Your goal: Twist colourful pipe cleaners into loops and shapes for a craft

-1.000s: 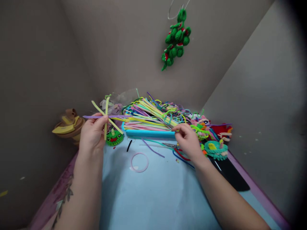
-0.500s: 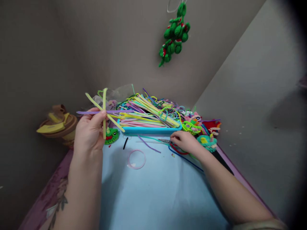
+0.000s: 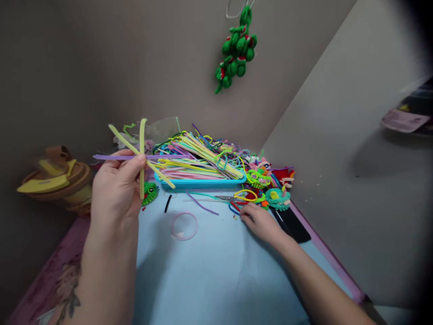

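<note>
My left hand is raised over the table's left side, thumb and fingers pinched on crossed pipe cleaners. Two are yellow pipe cleaners and one is a purple pipe cleaner; they fan out from one crossing point at the fingertips. Low over the mat, my right hand has curled fingers touching the ends of a red pipe cleaner and a blue pipe cleaner. What lies between those fingertips is hidden. Just beyond it are scissors with yellow handles.
A blue tray heaped with pipe cleaners stands at the back. Around it are a green frog-like figure, a pink ring, a loose purple piece and a black flat object. A brown basket is at left.
My right hand has moved off the scissors, toward me, to the red and blue pipe cleaners; the yellow handles now show. My left hand keeps the crossed pipe cleaners. The view has turned slightly right.
</note>
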`<state>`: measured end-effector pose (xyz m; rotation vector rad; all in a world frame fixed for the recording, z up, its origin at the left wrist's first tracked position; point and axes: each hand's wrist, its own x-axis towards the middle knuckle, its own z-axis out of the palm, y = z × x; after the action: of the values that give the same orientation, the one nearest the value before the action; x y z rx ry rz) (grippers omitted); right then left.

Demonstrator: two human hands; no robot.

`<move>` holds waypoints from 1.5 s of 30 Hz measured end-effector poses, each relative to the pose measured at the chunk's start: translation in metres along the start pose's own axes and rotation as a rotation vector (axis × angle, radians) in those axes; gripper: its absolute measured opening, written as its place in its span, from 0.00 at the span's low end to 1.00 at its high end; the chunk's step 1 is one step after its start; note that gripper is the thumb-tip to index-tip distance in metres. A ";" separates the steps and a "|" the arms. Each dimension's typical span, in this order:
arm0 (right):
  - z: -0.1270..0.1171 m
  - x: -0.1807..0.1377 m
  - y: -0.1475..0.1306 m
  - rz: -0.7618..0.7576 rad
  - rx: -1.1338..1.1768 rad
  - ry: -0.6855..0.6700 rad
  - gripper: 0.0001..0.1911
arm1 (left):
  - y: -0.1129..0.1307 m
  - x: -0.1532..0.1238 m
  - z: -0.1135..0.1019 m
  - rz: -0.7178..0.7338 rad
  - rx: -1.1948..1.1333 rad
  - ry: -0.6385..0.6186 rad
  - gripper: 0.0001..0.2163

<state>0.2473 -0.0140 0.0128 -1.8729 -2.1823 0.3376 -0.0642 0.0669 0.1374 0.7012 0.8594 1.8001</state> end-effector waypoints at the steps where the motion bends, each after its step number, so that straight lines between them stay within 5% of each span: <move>1: 0.000 0.001 0.003 0.031 -0.039 0.037 0.10 | 0.000 0.000 0.001 0.005 -0.004 -0.001 0.12; 8: -0.007 0.021 0.018 0.065 -0.271 0.015 0.18 | 0.000 -0.002 0.000 0.021 -0.008 -0.007 0.12; 15: -0.010 0.029 0.016 0.034 -0.306 0.018 0.15 | 0.006 0.003 -0.008 0.025 0.006 0.004 0.13; 19: -0.027 0.019 0.031 0.049 -0.318 0.092 0.16 | 0.009 0.005 -0.009 0.028 -0.014 0.032 0.14; 26: -0.059 -0.020 0.064 0.296 -0.280 0.190 0.21 | 0.007 0.004 -0.006 0.014 -0.020 0.019 0.13; 35: -0.023 -0.006 -0.007 0.113 -0.088 -0.098 0.19 | 0.005 -0.005 0.001 -0.036 -0.034 -0.038 0.14; 39: -0.007 -0.002 -0.016 0.120 0.058 -0.020 0.14 | 0.010 -0.006 -0.001 -0.030 -0.032 -0.029 0.13; 45: -0.014 -0.025 0.028 0.400 0.471 0.276 0.16 | 0.009 -0.003 -0.001 -0.004 0.001 -0.021 0.12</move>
<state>0.2812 -0.0344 0.0157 -1.9225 -1.3944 0.5698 -0.0680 0.0611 0.1438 0.7180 0.8474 1.7857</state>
